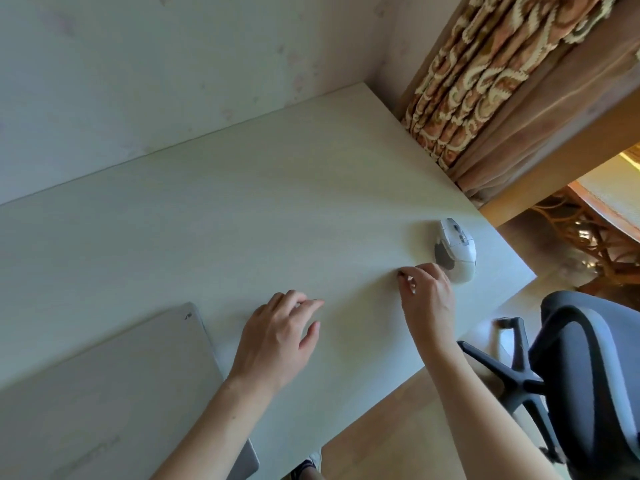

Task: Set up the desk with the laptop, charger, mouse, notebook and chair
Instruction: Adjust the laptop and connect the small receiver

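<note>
We see the right hand [427, 299] with fingers [403, 273] curled loosely, holding nothing, just beside the white mouse [455, 249] on the counter [242, 209]. The left hand [277, 337] hovers spread and empty near the closed laptop [104, 393]. The dark chair [588, 375] stands at right.

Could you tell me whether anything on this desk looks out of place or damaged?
Nothing looks damaged or spilled. The closed laptop overhangs the near edge of the desk a little, the mouse sits near the right end, and the chair stands off to the right.
</note>
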